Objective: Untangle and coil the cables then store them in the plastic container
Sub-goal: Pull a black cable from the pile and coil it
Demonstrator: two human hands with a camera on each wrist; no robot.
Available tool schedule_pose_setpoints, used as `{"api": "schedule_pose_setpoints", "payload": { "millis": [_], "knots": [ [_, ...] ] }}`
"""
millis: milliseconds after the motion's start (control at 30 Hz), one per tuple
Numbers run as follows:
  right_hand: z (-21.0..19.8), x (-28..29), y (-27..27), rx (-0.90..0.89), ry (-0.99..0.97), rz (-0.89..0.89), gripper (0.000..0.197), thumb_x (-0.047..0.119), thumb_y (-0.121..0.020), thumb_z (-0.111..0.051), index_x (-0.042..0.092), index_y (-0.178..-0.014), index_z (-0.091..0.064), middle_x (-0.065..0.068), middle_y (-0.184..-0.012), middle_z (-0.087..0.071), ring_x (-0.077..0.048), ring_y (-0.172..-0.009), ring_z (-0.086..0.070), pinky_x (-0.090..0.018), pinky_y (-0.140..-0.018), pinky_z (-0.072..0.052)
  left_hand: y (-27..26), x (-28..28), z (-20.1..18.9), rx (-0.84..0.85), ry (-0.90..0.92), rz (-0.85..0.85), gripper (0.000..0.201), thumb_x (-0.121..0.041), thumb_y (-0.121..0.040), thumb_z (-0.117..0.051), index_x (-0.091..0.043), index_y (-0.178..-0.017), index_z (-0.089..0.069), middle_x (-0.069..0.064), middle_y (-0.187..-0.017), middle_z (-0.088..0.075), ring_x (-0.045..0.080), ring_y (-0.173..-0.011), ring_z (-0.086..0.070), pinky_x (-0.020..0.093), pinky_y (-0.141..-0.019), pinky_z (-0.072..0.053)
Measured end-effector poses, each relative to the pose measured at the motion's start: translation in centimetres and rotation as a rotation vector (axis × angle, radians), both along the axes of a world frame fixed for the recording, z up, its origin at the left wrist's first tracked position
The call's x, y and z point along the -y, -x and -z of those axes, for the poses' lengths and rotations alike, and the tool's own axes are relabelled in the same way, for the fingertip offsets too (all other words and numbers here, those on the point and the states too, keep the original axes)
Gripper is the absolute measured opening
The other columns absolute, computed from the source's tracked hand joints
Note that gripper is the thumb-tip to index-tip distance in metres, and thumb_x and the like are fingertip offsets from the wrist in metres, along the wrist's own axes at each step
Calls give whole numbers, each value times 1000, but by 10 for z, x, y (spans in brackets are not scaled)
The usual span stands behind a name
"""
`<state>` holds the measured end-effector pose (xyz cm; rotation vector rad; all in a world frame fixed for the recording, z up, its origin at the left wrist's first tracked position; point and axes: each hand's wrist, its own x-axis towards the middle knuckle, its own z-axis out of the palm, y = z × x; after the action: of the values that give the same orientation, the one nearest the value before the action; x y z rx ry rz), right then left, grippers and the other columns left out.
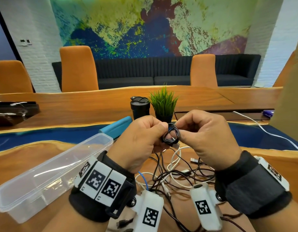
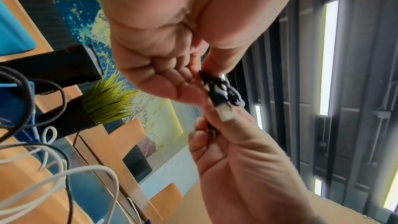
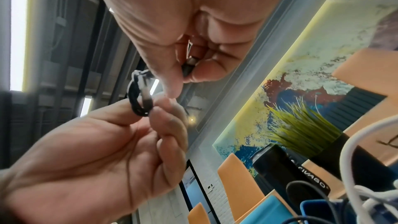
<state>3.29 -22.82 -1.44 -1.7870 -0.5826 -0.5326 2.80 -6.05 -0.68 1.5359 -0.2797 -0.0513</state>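
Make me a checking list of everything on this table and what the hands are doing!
Surface: wooden table with a blue strip.
Job's things: small black coil held up; clear plastic container open, nothing seen inside.
Clutter: black tumbler, potted grass plant, teal case.
Grippers: left hand and right hand both pinch the coil.
Cables: tangled black and white pile under the hands.
Surroundings: orange chairs, dark sofa, painted wall.

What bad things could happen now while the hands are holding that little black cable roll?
1. The black cable coil is only pinched between the left hand and right hand, so its loops might spring open.
2. The cable pile lies right beneath, so a dropped coil could get tangled in it.
3. The plastic container sits off to the left, so carrying the coil over might loosen it.
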Motion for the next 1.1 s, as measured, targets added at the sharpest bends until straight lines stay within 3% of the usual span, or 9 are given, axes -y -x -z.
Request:
{"api": "schedule_pose_setpoints", "payload": {
  "millis": [100, 167, 333, 467, 567, 733, 833, 967, 1100],
  "knots": [
    [0, 2, -2, -101, -20, -72, 26, 29, -65, -84, 12, -82, -74, -7, -78, -73, -17, -68, -66, -30, -60, -55, 0, 2, 0, 101, 18, -103, 7, -10, -97, -56, -5, -93, -60, 6, -71, -67, 10, -61, -65, 19, -53, -51],
    [0, 6, -6, -258, -94, -191, 18, 24, -73, -81, 13, -87, -76, -9, -87, -74, -19, -78, -67, -35, -68, -56, -1, 0, 2, 219, -23, -179, 2, -7, -95, -59, -8, -97, -60, 3, -70, -67, 8, -62, -65, 18, -55, -50],
    [1, -3, -3, -306, -102, -93, 13, 27, -82, -74, 14, -82, -74, -7, -82, -71, -22, -80, -66, -43, -69, -58, -3, -1, 6, 390, -121, -209, 30, -6, -93, -63, -26, -111, -49, 13, -80, -71, 27, -79, -71, 36, -75, -58],
    [1, -6, 0, -457, -178, -180, 14, 17, -89, -63, 9, -84, -73, -11, -86, -72, -21, -79, -68, -38, -68, -58, -6, 1, 8, 80, 205, -84, 29, -1, -95, -55, -21, -116, -52, 2, -76, -66, 11, -66, -57, 23, -57, -42],
    [-1, -4, 2, -610, -328, -343, 6, 7, -88, -61, 6, -87, -67, -14, -87, -67, -21, -74, -64, -29, -59, -58, -8, 1, 8, -82, 364, 16, 30, -7, -91, -55, -19, -118, -54, 3, -79, -58, 7, -61, -53, 26, -59, -35],
    [-1, -1, -2, -352, -237, -244, 26, -7, -83, -65, 13, -99, -63, -12, -88, -63, -23, -74, -65, -36, -60, -59, -7, 2, 5, -174, 456, 49, 36, -14, -78, -61, -20, -113, -56, -3, -70, -60, 4, -55, -54, 25, -61, -31],
    [1, -1, -2, -139, -19, -153, 13, 15, -78, -72, 19, -91, -72, -6, -90, -70, -21, -83, -67, -38, -75, -58, -10, 1, 7, -79, 375, -62, 23, -9, -92, -57, -22, -111, -56, -2, -71, -61, 6, -59, -55, 26, -59, -32],
    [5, -5, -2, 91, 211, 83, 11, 24, -78, -76, 18, -85, -71, 6, -96, -64, -8, -94, -60, -15, -77, -49, -8, 1, 8, 80, 254, -105, 19, -8, -96, -56, -19, -112, -54, -4, -67, -64, 8, -62, -57, 24, -58, -39],
    [1, -9, -1, -352, -317, -302, 7, 10, -71, -65, 13, -66, -66, -6, -94, -66, -19, -81, -64, -33, -71, -55, -6, 2, 10, 409, -42, -124, 8, -14, -93, -60, -15, -101, -57, 8, -78, -66, 18, -70, -64, 38, -66, -57]
  ]
}}
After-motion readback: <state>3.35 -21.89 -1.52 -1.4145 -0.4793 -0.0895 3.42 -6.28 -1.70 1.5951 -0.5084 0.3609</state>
